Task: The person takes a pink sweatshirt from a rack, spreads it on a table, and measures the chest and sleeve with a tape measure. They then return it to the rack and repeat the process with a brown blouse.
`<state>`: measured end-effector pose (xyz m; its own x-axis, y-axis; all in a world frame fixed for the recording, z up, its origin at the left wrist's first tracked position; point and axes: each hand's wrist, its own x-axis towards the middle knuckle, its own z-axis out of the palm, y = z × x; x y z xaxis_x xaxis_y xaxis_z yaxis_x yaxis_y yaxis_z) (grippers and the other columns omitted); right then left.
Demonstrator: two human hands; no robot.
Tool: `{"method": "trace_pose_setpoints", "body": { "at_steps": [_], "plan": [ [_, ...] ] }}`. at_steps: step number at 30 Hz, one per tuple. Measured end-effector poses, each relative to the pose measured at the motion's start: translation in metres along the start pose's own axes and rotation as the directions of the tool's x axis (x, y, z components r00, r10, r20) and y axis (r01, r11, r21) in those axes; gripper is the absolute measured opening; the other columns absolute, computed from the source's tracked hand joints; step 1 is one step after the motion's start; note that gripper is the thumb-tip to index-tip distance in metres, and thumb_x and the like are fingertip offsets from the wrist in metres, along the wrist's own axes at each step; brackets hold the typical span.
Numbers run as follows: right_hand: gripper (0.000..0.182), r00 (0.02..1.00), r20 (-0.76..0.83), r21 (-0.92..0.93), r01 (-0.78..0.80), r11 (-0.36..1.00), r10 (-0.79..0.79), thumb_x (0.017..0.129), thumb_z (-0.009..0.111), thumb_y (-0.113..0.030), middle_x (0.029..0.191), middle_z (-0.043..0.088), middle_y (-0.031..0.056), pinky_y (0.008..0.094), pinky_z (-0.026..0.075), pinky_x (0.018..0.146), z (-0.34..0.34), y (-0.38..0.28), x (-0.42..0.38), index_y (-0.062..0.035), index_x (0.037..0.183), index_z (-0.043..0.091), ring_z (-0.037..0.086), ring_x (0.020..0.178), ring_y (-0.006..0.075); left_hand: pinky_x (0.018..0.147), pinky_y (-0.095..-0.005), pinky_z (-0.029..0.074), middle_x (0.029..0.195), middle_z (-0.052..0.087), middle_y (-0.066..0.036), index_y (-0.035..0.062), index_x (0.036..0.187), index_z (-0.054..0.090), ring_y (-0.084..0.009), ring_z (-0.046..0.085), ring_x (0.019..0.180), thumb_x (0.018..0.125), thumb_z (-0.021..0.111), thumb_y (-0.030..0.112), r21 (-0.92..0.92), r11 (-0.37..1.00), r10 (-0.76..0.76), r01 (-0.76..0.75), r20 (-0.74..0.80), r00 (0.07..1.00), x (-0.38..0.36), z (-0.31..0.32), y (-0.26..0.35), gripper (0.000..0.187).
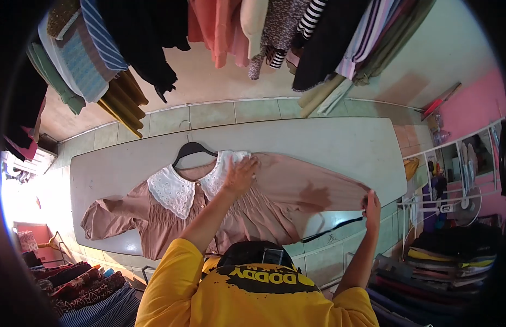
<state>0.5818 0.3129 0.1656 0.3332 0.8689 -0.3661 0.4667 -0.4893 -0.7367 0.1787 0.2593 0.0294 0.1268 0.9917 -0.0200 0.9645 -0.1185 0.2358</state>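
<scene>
A dusty-pink blouse (269, 210) lies spread on the pale table, front side up. Its wide white eyelet collar (174, 191) frames the neck opening, where a black hanger (194, 151) with a metal hook sits. My left hand (242, 171) rests flat on the right part of the collar near the shoulder, fingers extended. At the far end of the stretched-out right sleeve (323, 182), my right hand (372, 206) is closed on the cuff, by the table's front right edge. The other sleeve (114, 218) lies loosely bent at the left.
The table (340, 136) has a pale top. Clothes (220, 27) hang above its far side. Folded garments (454, 245) are stacked at the lower right, and more fabrics (84, 286) lie at the lower left. A white rack (427, 169) and a fan (470, 207) stand on the right.
</scene>
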Motion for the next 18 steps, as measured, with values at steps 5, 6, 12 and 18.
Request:
{"method": "trace_pose_setpoints", "body": {
  "at_steps": [5, 6, 12, 18],
  "plan": [
    [0.031, 0.95, 0.289, 0.185, 0.064, 0.981, -0.116, 0.086, 0.043, -0.041, 0.088, 0.049, -0.0014, 0.0217, 0.037, 0.059, 0.02, 0.034, -0.054, -0.0128, 0.096, 0.05, 0.045, 0.075, 0.0081, 0.097, -0.0615, 0.007, 0.132, 0.035, -0.008, 0.0142, 0.131, 0.03, -0.0285, 0.027, 0.124, 0.081, 0.048, 0.028, -0.206, 0.965, -0.183, 0.16, -0.097, 0.978, 0.009, -0.001, 0.012, 0.055],
    [0.029, 0.915, 0.366, 0.201, 0.103, 0.974, -0.172, 0.088, 0.041, -0.038, 0.088, 0.049, -0.0015, 0.0215, 0.037, 0.06, 0.042, 0.037, -0.066, -0.0117, 0.098, 0.049, 0.046, 0.076, 0.0083, 0.097, -0.0615, 0.007, 0.132, 0.035, -0.008, 0.0142, 0.131, 0.03, -0.0285, 0.027, 0.124, 0.081, 0.048, 0.028, -0.199, 0.969, -0.167, 0.147, -0.089, 0.982, 0.007, -0.003, 0.022, 0.055],
    [0.026, 0.773, 0.452, 0.24, 0.375, 0.895, -0.445, 0.087, 0.049, -0.022, 0.087, 0.054, 0.0153, 0.0327, 0.043, 0.07, 0.168, 0.055, -0.103, -0.0007, 0.1, 0.041, 0.054, 0.08, 0.025, 0.074, -0.0356, 0.048, 0.095, 0.06, -0.012, 0.0012, 0.106, 0.055, -0.0249, 0.059, 0.084, 0.081, 0.056, 0.029, -0.763, 0.625, 0.086, 0.163, 0.274, 0.958, -0.031, -0.017, 0.079, 0.038],
    [0.03, 0.673, 0.436, 0.392, 0.455, 0.8, -0.597, 0.083, 0.055, -0.022, 0.084, 0.055, 0.0157, 0.0345, 0.043, 0.066, 0.205, 0.057, -0.092, -0.0026, 0.1, 0.041, 0.055, 0.076, 0.027, 0.064, -0.0235, 0.046, 0.079, 0.062, -0.001, 0.0009, 0.09, 0.063, -0.0074, 0.055, 0.073, 0.079, 0.061, 0.013, -0.838, 0.217, -0.063, 0.5, 0.5, 0.864, -0.037, -0.012, 0.077, 0.017]
  ]
}}
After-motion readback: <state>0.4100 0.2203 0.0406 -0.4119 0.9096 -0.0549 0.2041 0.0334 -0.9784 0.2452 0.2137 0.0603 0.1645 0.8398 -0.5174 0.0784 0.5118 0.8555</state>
